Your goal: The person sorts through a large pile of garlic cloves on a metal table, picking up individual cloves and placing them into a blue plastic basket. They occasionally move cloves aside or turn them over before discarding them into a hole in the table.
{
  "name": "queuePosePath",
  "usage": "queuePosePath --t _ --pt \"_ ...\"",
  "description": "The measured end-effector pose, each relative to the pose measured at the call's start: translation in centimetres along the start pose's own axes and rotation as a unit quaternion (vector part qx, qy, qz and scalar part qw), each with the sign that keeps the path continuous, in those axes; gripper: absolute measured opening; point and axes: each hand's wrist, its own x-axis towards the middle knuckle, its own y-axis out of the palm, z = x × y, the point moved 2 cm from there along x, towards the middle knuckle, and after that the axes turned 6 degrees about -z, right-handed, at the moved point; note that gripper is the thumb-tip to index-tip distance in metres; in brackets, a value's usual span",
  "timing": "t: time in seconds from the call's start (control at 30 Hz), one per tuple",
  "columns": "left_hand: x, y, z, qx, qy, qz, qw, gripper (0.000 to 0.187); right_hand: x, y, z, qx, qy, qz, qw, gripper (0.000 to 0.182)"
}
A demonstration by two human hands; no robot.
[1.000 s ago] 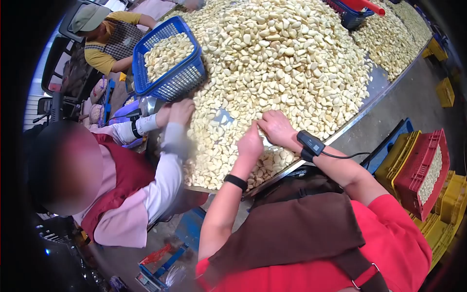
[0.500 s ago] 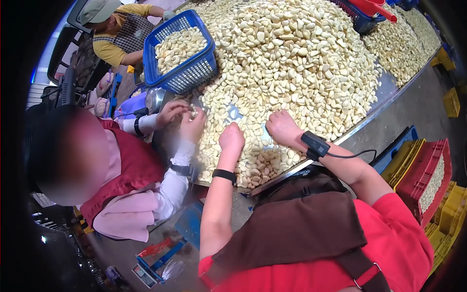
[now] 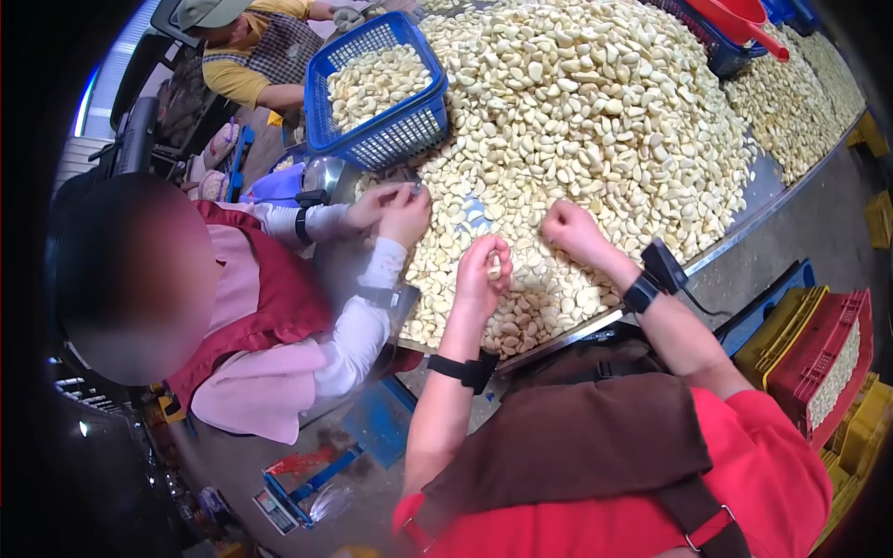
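Observation:
A large heap of cream-coloured, flattish pieces [image 3: 595,121], like big beans or peeled cloves, covers the metal table. My left hand [image 3: 481,274] is raised over the near edge of the heap, palm turned up and fingers curled around one pale piece [image 3: 494,272]. To its right, my right hand [image 3: 575,231] is closed just above the heap; its fingers curl under, and whatever they hold is hidden. Below my left hand lies a patch of browner pieces [image 3: 521,321].
At my left, a co-worker in a maroon apron [image 3: 288,279] has both hands at the heap. A blue basket [image 3: 395,139] of pale pieces stands beyond, near another person in yellow [image 3: 237,79]. A red scoop [image 3: 735,20] lies far right; stacked crates [image 3: 805,358] stand right.
My left hand has turned palm up, showing a pale piece in its fingers. My right hand has lifted from the heap and closed. The whole view has shifted slightly.

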Motion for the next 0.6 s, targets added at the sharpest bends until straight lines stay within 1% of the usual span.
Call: queuePosePath --t 0.03,0.07,0.1,0.13,0.17,0.2,0.23,0.27,0.3,0.33,0.37,0.4,0.43,0.47,0.5,0.53,0.57,0.6 --pt "0.2 0.2 0.2 0.054 0.056 -0.028 0.997 0.021 -0.5 0.4 0.1 0.261 0.128 -0.023 0.957 0.011" --pt "0.7 0.9 0.6 0.110 0.120 -0.038 0.986 0.018 -1.5 0.1 0.3 0.462 0.210 0.012 0.862 0.011" --pt "0.7 2.5 1.4 0.113 0.182 -0.043 0.976 0.016 -2.0 0.7 -0.3 0.550 0.193 0.066 0.810 0.018" --pt "0.9 4.4 2.1 0.114 0.246 -0.047 0.961 0.014 -3.1 0.9 1.4 0.590 0.210 0.057 0.777 0.020" --pt "1.1 5.6 2.7 0.154 0.235 -0.040 0.959 0.014 -4.1 0.7 3.5 0.629 0.226 0.048 0.742 0.023" --pt "1.2 6.7 2.9 0.236 0.326 0.002 0.915 0.013 -4.4 0.3 4.2 0.629 0.227 0.048 0.742 0.023" --pt "1.1 7.5 2.9 0.314 0.412 0.045 0.854 0.013 -4.7 -0.2 4.6 0.652 0.251 0.001 0.716 0.024" --pt "1.1 7.5 2.8 0.314 0.412 0.045 0.854 0.013 -4.7 -0.5 4.6 0.673 0.273 -0.045 0.686 0.026" --pt "0.6 7.7 2.2 0.305 0.436 0.014 0.846 0.012 -4.3 -0.8 2.6 0.674 0.272 -0.045 0.685 0.026" --pt "0.2 7.6 1.8 0.296 0.459 -0.018 0.838 0.012 -3.8 -1.3 -1.0 0.675 0.252 0.012 0.694 0.026" --pt "0.4 6.2 1.4 0.367 0.441 -0.052 0.818 0.012 -3.6 -1.8 -3.1 0.672 0.233 0.069 0.700 0.026" --pt "0.8 3.6 0.9 0.435 0.419 -0.085 0.792 0.012 -4.1 -2.3 -3.5 0.642 0.260 0.036 0.720 0.026" --pt "1.4 0.5 1.2 0.585 0.374 -0.096 0.713 0.017 -4.7 -2.8 -3.5 0.644 0.259 0.033 0.719 0.026" --pt "0.8 -0.6 0.7 0.740 0.301 -0.168 0.578 0.024 -5.3 -3.2 -3.5 0.612 0.257 0.021 0.747 0.025" --pt "0.2 -1.3 0.2 0.750 0.362 -0.243 0.496 0.029 -5.8 -3.5 -3.3 0.580 0.255 0.009 0.774 0.024" --pt "0.2 -1.8 0.2 0.744 0.362 -0.240 0.508 0.031 -6.2 -3.8 -2.5 0.569 0.251 -0.001 0.783 0.023" --pt "0.1 -2.3 0.3 0.737 0.362 -0.236 0.520 0.034 -6.2 -3.8 -2.6 0.571 0.252 -0.002 0.782 0.023" --pt "0.2 -2.4 0.3 0.738 0.361 -0.234 0.520 0.034 -6.2 -4.0 -2.4 0.575 0.250 0.000 0.779 0.023"
